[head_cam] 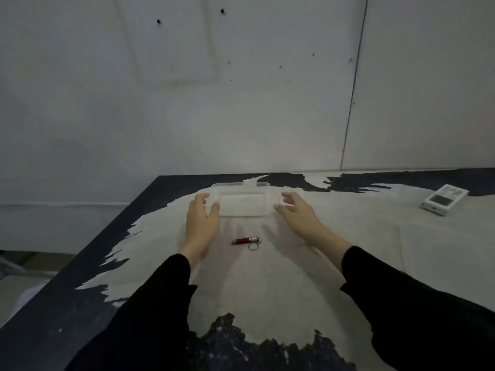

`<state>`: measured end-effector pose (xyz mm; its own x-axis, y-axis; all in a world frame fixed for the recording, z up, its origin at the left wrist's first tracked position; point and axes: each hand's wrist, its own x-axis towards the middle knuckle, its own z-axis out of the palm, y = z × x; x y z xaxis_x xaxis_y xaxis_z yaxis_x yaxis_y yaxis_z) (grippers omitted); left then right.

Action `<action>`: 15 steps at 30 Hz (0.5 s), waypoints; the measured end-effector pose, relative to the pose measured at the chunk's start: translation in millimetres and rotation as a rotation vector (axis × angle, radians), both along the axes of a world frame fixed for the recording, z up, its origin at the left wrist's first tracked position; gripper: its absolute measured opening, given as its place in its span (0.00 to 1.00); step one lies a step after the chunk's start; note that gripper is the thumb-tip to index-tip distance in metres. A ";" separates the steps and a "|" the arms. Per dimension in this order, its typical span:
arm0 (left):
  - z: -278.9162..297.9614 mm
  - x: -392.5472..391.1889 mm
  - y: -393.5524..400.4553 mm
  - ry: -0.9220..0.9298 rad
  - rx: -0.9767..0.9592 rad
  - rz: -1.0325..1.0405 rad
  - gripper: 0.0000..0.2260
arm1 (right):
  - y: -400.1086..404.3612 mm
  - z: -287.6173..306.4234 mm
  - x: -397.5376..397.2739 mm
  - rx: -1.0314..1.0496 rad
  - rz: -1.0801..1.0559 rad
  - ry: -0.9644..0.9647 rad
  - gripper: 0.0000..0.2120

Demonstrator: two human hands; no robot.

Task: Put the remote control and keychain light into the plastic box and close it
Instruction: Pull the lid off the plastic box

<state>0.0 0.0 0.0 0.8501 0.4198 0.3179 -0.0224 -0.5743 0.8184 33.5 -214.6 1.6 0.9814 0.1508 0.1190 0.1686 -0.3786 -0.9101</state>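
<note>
While flanking plastic box (242,203), hands (201,219) spread.

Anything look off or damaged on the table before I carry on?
Only the table: its dark coating is worn away in ragged patches, exposing a pale surface. The plastic box, keychain light and remote control lie flat and look intact.

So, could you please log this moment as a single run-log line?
stage: reaching | left hand: open at clear plastic box | right hand: open, same | red keychain light: on table | white remote control: far right
</note>
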 end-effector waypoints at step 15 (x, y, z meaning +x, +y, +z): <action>10.4 71.1 17.9 0.136 0.039 0.114 0.19 | 28.0 -1.6 43.9 0.074 -0.120 0.067 0.18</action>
